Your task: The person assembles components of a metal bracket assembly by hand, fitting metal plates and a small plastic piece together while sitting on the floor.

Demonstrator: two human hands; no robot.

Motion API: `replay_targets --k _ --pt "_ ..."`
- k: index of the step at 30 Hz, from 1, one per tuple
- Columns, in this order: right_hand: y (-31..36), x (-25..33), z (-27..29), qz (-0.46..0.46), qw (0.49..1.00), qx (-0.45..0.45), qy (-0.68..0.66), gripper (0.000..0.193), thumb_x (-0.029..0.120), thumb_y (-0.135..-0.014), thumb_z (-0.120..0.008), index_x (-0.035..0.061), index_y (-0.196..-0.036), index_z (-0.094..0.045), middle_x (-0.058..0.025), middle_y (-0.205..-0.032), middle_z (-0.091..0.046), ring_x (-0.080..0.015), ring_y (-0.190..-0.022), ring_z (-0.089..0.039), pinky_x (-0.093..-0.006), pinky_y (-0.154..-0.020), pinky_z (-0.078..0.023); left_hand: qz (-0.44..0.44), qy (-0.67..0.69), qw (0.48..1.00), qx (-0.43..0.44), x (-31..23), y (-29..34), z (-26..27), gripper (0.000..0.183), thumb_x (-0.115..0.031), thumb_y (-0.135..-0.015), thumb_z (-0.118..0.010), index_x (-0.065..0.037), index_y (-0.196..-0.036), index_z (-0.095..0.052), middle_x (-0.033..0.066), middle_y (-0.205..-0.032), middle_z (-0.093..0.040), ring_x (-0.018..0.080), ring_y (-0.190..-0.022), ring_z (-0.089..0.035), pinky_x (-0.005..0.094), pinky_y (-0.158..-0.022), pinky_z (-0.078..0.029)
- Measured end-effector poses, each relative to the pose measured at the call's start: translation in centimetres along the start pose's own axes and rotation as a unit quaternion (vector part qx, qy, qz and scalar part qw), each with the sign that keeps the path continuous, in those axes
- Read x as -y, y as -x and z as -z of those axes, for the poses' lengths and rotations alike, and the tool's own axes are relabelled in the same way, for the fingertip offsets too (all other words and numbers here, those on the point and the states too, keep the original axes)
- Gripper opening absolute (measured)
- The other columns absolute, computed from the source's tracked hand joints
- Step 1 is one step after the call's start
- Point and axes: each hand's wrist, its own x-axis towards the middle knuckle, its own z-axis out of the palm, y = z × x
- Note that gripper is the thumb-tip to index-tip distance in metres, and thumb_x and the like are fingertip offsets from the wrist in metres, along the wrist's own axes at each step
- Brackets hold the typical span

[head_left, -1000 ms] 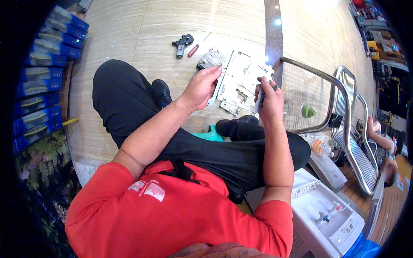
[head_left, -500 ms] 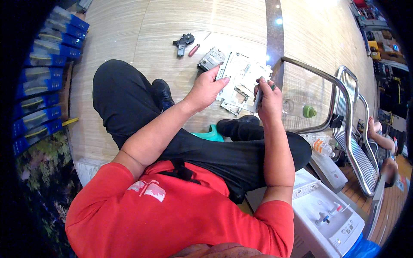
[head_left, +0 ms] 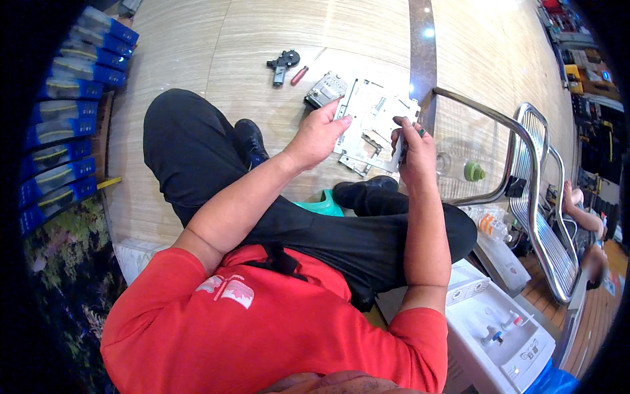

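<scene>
A pale stone-look floor (head_left: 275, 33) spreads across the scene, crossed on the right by a dark strip. On its near part sits a person (head_left: 262, 328) in a red shirt and black trousers, seen from above, knees spread wide. To the right stands a metal chair (head_left: 533, 203) with a shiny tubular frame, and a stack of blue boxes (head_left: 65, 111) lines the left side. Near right is a white water dispenser (head_left: 499, 315) with taps. In the middle, beyond the person's knees, is a flat metal plate (head_left: 367, 125), pale and pierced with cut-outs. The left hand (head_left: 318, 136) grips the plate's left edge, thumb on top; the right hand (head_left: 417, 154) is closed on its right edge, and whether it also holds something small cannot be told. A clear container with a green lid (head_left: 474, 171) is to the right of the right hand. Just beyond the left hand, beside the plate's far left corner, a boxy grey metal unit (head_left: 326, 90) rests on the floor. Farther left lies a black part (head_left: 285, 62) with a rounded head and grey cylinder. Just right of it is a slim screwdriver (head_left: 300, 75) with a red handle, its shaft pointing away.
</scene>
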Motion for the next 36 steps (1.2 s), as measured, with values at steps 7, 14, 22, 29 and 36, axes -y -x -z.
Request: replay_targets --k 7,14,22,29,36 --pt "-0.3 0.4 -0.7 0.021 0.994 -0.061 -0.093 0.038 0.037 -0.097 -0.054 0.0013 -0.107 -0.063 -0.0013 -0.074 -0.06 -0.0058 -0.057 -0.048 -0.0219 -0.05 -0.036 0.022 0.101 0.995 0.014 -1.1 0.2 -0.4 0.03 -0.006 -0.098 -0.043 0.005 -0.125 -0.053 0.0107 -0.109 -0.065 0.0137 -0.096 -0.062 0.0283 -0.085 -0.051" --pt "-0.8 1.7 2.2 0.0 0.997 -0.04 -0.068 0.043 0.041 -0.097 -0.052 0.0006 -0.112 -0.057 -0.0006 -0.073 -0.055 -0.005 -0.055 -0.044 -0.0191 -0.044 -0.031 0.056 0.175 0.982 0.051 -1.5 0.0 0.6 0.027 -0.01 -0.099 -0.042 0.002 -0.122 -0.052 0.0112 -0.103 -0.066 0.0154 -0.089 -0.066 0.0297 -0.08 -0.055" --pt "-0.3 1.9 2.2 0.017 0.996 -0.029 -0.08 0.036 0.035 -0.097 -0.055 0.0017 -0.11 -0.06 0.0001 -0.073 -0.055 -0.004 -0.056 -0.044 -0.0183 -0.045 -0.031 0.073 0.337 0.931 0.119 -2.4 0.3 0.6 0.032 -0.014 -0.1 -0.041 0.003 -0.127 -0.046 0.0182 -0.114 -0.061 0.0266 -0.097 -0.066 0.038 -0.083 -0.057" --pt "-0.1 2.2 2.3 0.022 0.998 -0.021 -0.058 0.024 0.026 -0.094 -0.061 0.0044 -0.104 -0.062 0.0007 -0.073 -0.056 -0.0033 -0.056 -0.043 -0.0178 -0.045 -0.031 0.08 0.481 0.84 0.237 -2.8 0.8 0.7 0.046 -0.023 -0.102 -0.039 0.004 -0.139 -0.035 0.0215 -0.119 -0.055 0.0345 -0.109 -0.06 0.0443 -0.094 -0.052" --pt "-0.4 1.6 2.6 0.036 0.998 -0.029 -0.05 0.022 0.027 -0.092 -0.063 0.0061 -0.1 -0.062 -0.0012 -0.073 -0.058 -0.0045 -0.053 -0.043 -0.0196 -0.045 -0.032 0.084 0.559 0.768 0.3 -3.2 1.3 0.7 0.06 -0.018 -0.097 -0.049 0.003 -0.146 -0.02 0.0213 -0.122 -0.051 0.0373 -0.111 -0.059 0.0481 -0.1 -0.048"
